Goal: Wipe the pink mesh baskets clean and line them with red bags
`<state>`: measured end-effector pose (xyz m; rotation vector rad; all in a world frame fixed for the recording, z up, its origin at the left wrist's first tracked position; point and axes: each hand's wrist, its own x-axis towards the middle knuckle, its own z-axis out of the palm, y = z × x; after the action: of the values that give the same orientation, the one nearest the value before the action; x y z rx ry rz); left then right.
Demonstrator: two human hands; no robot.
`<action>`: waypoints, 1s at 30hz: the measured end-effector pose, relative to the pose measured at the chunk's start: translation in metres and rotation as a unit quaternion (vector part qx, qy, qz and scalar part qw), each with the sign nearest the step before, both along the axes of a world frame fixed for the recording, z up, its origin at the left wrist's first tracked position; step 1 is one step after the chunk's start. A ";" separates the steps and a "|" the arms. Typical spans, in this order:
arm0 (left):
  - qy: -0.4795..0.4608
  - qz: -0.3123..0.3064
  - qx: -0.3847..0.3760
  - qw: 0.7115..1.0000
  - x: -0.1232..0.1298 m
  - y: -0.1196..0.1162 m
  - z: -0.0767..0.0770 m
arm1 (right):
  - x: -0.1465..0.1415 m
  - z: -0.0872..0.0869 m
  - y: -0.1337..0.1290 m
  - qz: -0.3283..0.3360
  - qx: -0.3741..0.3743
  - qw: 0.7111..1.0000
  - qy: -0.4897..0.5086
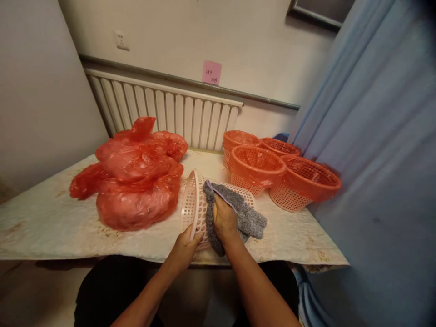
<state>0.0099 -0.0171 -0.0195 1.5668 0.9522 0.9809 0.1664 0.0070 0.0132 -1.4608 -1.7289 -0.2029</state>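
A pale pink plastic basket (189,204) with a lattice wall lies on its side on the table, its mouth facing left. Its rim is gripped near the bottom by my left hand (186,245), thumb on the inside of my view and fingers partly hidden behind. Against the basket's outer wall, my right hand (225,220) is closed on a grey cloth (252,220) with a purple edge. Folds of the cloth spread to both sides of that hand and cover part of the basket.
Several baskets lined with red bags (257,165) stand at the right rear. Bulging red plastic bags (139,177) sit on the left of the covered table (44,222). A radiator (170,109) runs along the wall behind, and a blue curtain (371,136) hangs at the right.
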 end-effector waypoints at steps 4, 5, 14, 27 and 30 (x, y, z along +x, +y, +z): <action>0.019 0.011 -0.002 1.000 0.001 -0.006 -0.004 | 0.048 -0.001 0.015 -0.088 -0.007 0.996 -0.021; 0.019 0.014 0.000 1.000 0.002 -0.008 -0.006 | 0.061 -0.003 0.016 -0.114 -0.005 0.993 -0.020; 0.041 0.018 0.028 0.999 0.002 -0.006 -0.017 | 0.104 -0.038 -0.014 -0.227 0.015 0.967 0.114; 0.034 0.003 0.039 0.999 -0.003 -0.009 -0.015 | 0.032 -0.069 -0.048 -0.199 0.133 0.969 0.067; 0.017 0.001 0.043 0.999 -0.001 -0.009 -0.017 | -0.003 -0.061 -0.054 -0.106 0.119 0.983 0.088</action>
<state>0.0089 -0.0257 -0.0364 1.6592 0.9454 1.0118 0.1633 -0.0471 -0.0477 -1.4378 -1.3576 -0.3691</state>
